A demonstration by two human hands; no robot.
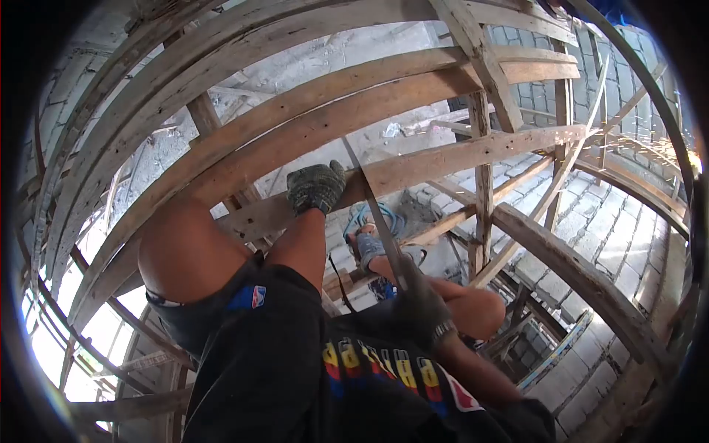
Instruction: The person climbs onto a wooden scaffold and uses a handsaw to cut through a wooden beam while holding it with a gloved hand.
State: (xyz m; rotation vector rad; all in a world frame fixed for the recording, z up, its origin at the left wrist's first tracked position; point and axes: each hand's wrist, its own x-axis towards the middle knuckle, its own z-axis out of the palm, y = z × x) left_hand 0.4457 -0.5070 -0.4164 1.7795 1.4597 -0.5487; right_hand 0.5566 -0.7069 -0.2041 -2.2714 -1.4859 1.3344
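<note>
My left hand (316,186), in a dark speckled work glove, is closed around a wooden beam (436,164) just left of a saw blade. My right hand (421,306), also gloved and wearing a metal-banded wristwatch (444,329), is wrapped around the handle end of a handsaw. The long thin blade of the handsaw (382,225) slants up and left from that hand, crossing the beam close to my left hand. The saw's handle is hidden inside my fist. My bare knee (177,247) rests against the boards on the left.
Long wooden boards (325,122) run across in front of me, with upright posts (481,184) and a diagonal brace (480,63). Far below lies a coiled blue hose (395,220) beside a foot. Grey block walls (591,244) stand at right. Sparks (650,151) fly at the far right.
</note>
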